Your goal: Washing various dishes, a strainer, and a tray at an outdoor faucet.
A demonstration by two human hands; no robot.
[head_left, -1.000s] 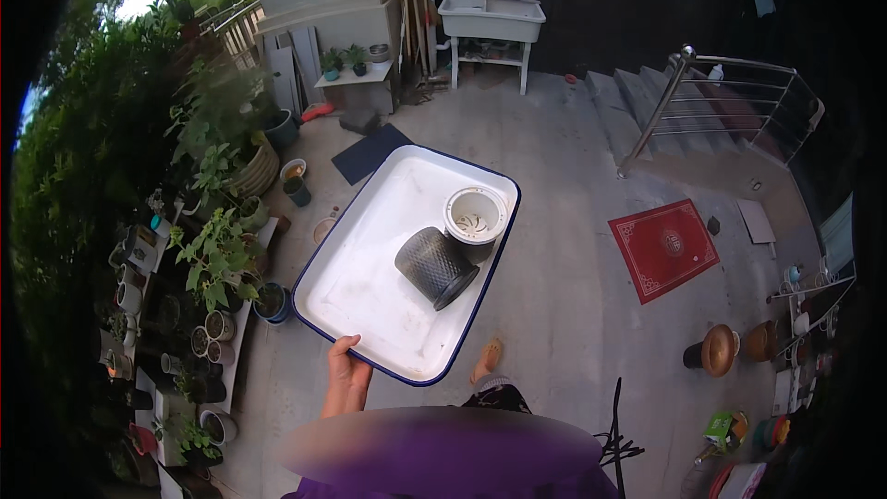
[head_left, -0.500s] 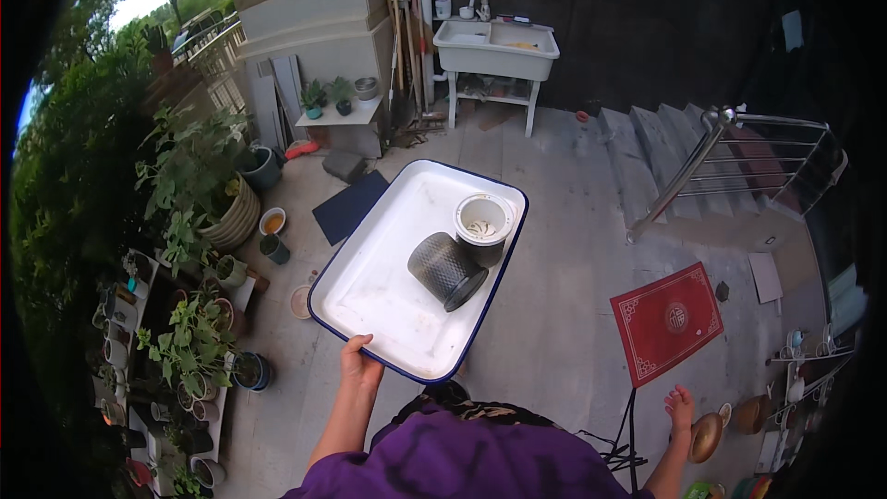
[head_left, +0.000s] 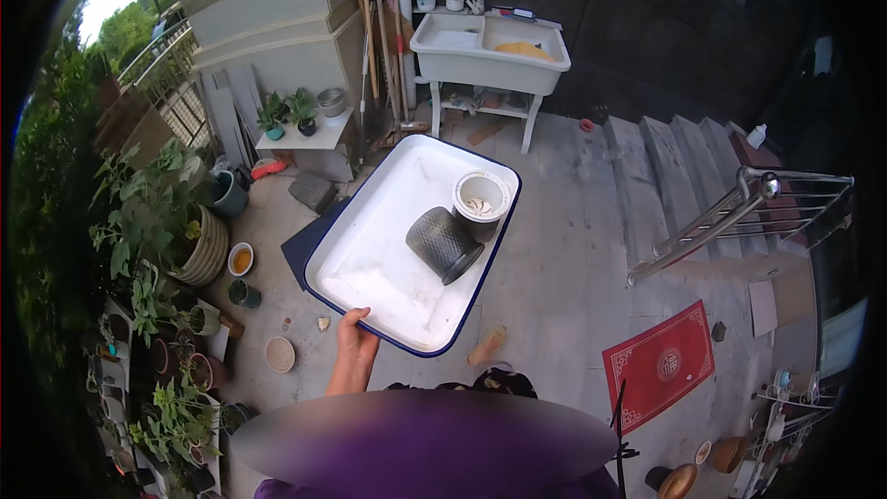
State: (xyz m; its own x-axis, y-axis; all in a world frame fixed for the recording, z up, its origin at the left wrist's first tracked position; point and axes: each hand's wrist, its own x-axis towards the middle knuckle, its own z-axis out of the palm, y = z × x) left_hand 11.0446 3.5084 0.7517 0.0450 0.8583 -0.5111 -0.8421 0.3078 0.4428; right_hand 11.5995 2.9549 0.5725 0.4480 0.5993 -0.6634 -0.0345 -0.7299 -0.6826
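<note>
My left hand (head_left: 353,351) grips the near left corner of a white enamel tray (head_left: 370,249) with a dark blue rim, its thumb over the edge. The tray is held out in front of me, above the floor. Inside it, toward the right side, a dark grey textured pot (head_left: 443,245) lies tipped over. Against that pot stands a second pot with a white rim (head_left: 481,196), with some pale bits inside. My right hand is out of the picture.
A white double-basin sink (head_left: 494,48) stands ahead by the dark wall. Steps (head_left: 665,176) with a metal railing (head_left: 711,226) rise on the right, and a red mat (head_left: 663,365) lies before them. Potted plants (head_left: 176,416) crowd the left side. A bare foot (head_left: 488,346) shows below the tray.
The sink and the steps appear nearer and larger. My left hand still carries the tray with both pots in it. My right hand has left the picture at the lower right.
</note>
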